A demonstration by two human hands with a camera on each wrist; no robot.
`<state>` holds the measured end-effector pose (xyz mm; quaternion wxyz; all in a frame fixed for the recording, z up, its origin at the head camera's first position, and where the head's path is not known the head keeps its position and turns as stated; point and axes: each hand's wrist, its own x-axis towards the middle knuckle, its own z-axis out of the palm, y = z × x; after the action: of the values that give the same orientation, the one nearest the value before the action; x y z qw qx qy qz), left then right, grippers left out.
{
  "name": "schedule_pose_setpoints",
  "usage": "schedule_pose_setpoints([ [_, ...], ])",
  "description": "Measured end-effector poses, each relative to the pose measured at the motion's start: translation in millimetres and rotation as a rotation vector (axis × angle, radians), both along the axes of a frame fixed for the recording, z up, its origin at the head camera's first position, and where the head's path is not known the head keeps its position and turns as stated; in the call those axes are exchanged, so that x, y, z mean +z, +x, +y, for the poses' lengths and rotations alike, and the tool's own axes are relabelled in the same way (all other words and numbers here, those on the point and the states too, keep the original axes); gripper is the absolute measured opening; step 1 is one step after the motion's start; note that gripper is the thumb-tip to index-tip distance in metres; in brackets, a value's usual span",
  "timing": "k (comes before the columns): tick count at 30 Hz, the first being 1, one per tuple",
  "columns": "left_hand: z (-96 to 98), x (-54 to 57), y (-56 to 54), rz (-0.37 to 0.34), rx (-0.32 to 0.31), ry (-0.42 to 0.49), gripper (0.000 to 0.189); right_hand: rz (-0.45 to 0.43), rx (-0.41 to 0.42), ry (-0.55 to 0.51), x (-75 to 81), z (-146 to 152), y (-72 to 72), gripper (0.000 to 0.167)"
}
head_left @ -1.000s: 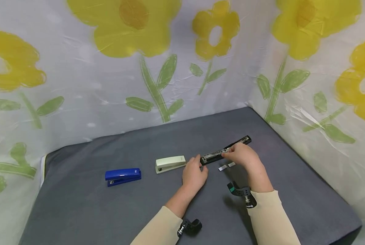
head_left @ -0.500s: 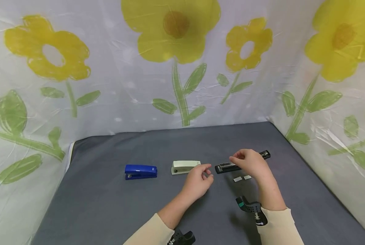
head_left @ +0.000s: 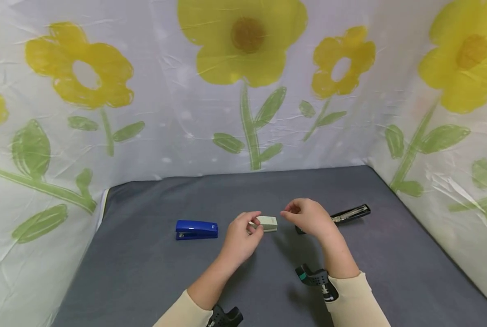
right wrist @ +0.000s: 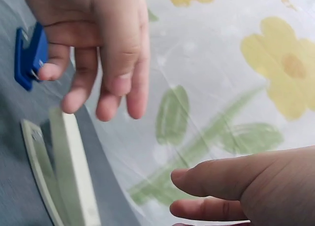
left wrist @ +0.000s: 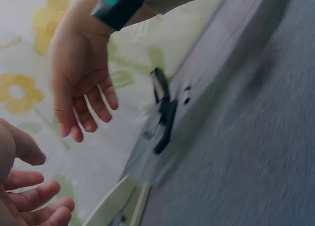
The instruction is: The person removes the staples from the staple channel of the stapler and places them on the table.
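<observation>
My left hand point(head_left: 241, 236) hovers in front of the pale green stapler point(head_left: 268, 223) and covers its left part in the head view. Its fingers are loosely bent, with nothing held. To its right is my right hand point(head_left: 310, 218), raised, partly hiding a black stapler point(head_left: 353, 213) that lies folded wide open on the table. In the right wrist view the right thumb and fingers point(right wrist: 211, 179) are apart, nothing between them. The left wrist view shows small pale strips point(left wrist: 187, 94) beside the black stapler; my right hand and forearm hide them in the head view.
A blue stapler point(head_left: 196, 229) stands on the grey cloth-covered table point(head_left: 145, 272), left of the pale green one. A white sheet with painted yellow flowers point(head_left: 165, 136) hangs along the back and right edges of the table.
My right hand has left the open black stapler and moved left. The left hand has moved left too, to in front of the pale green stapler. The head view has swung left.
</observation>
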<state>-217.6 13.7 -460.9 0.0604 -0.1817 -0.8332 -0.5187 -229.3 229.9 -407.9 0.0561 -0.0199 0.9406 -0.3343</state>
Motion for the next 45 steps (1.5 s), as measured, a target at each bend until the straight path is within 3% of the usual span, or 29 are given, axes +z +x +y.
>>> schedule_pose_setpoints([
  [9,-38.9,-3.9,-11.7,-0.084,0.141,-0.067,0.041,0.063,0.073,-0.051,-22.3,-44,-13.1,0.027],
  [14,-41.8,-15.2,-16.3,-0.134,0.166,-0.092,0.044,0.126,0.108,-0.007,-36.6,-66,-14.9,0.035],
  [19,-34.7,-31.3,-17.1,-0.196,0.154,-0.101,0.051,0.167,0.047,0.055,-49.2,-80,-13.4,0.041],
  [22,-30.5,-40.6,-16.5,-0.176,0.134,-0.143,0.048,0.207,0.054,0.1,-56.2,-87,-13.8,0.04],
  [27,-28.0,-51.1,-15.3,-0.123,0.129,-0.21,0.035,0.327,0.138,0.18,-67.5,-97,-13.4,0.038],
  [32,-30.1,-56.3,-16.7,-0.046,0.191,-0.332,0.017,0.449,0.201,0.164,-75.2,-103,-15.6,0.033],
  [37,-28.6,-57.8,-17.1,-0.024,0.243,-0.425,0.006,0.475,0.214,0.175,-79.6,-104,-15.6,0.033],
  [45,-24.4,-58.9,-16.8,-0.033,0.273,-0.448,0.006,0.468,0.184,0.202,-84.0,-106,-12.9,0.031],
])
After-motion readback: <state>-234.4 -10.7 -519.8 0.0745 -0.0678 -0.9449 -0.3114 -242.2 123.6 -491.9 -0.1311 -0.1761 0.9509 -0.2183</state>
